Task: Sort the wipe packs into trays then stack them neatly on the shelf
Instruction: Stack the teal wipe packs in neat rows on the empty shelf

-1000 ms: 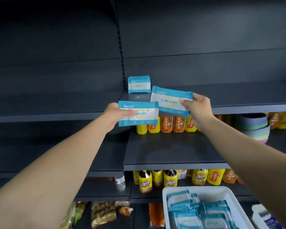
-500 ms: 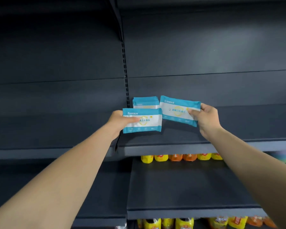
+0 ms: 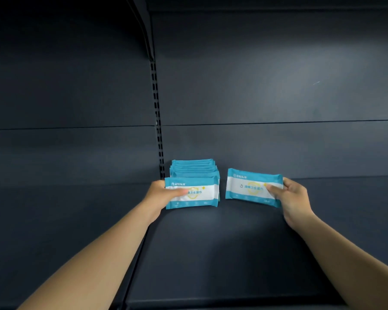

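My left hand grips a blue-and-white wipe pack by its left end, held upright against the front of a row of several upright wipe packs on the dark shelf. My right hand holds a second wipe pack by its right end, upright and slightly tilted, to the right of the row and apart from it. Whether either held pack touches the shelf surface I cannot tell.
The row stands at the shelf's back left, beside the slotted upright post. A dark back panel rises behind it. A neighbouring shelf bay lies to the left.
The view rose, so the lower shelves with bottles and the white tray dropped out of sight. Both hands moved forward onto the shelf; the left pack now sits against the row and the right pack has moved further right.
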`<action>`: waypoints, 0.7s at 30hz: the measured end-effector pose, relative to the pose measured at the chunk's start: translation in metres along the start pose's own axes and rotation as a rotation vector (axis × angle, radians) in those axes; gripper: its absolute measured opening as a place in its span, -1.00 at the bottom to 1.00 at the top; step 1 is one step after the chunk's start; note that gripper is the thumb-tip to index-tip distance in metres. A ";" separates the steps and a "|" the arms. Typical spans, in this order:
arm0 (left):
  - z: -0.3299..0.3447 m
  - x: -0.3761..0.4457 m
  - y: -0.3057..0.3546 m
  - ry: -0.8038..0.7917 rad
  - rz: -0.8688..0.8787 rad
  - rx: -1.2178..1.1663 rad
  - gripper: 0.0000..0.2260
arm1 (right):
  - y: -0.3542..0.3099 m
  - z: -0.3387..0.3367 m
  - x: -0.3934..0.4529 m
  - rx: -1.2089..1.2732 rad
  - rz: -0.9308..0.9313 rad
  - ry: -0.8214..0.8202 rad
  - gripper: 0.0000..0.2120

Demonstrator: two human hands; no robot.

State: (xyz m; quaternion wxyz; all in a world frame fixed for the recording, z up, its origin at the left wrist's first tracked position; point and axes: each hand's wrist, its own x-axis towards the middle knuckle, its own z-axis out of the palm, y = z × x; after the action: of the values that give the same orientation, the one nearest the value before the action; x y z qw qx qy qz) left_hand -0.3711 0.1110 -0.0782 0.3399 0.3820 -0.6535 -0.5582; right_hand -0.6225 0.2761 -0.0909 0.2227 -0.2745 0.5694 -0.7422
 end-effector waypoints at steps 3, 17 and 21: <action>0.003 0.011 -0.006 0.043 0.007 -0.039 -0.74 | 0.001 -0.001 0.004 -0.023 -0.006 -0.012 -0.88; 0.013 0.018 -0.008 0.153 0.163 0.179 -0.80 | 0.010 -0.003 0.013 -0.041 0.026 -0.028 -0.86; 0.014 0.017 -0.009 0.213 0.199 0.266 -0.81 | 0.009 -0.004 0.011 -0.039 0.032 -0.023 -0.85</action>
State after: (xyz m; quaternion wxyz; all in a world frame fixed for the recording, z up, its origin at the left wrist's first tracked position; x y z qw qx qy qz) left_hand -0.3899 0.1021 -0.0888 0.4070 0.4140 -0.7164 -0.3869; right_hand -0.6334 0.2690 -0.0988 0.2357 -0.2781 0.5854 -0.7242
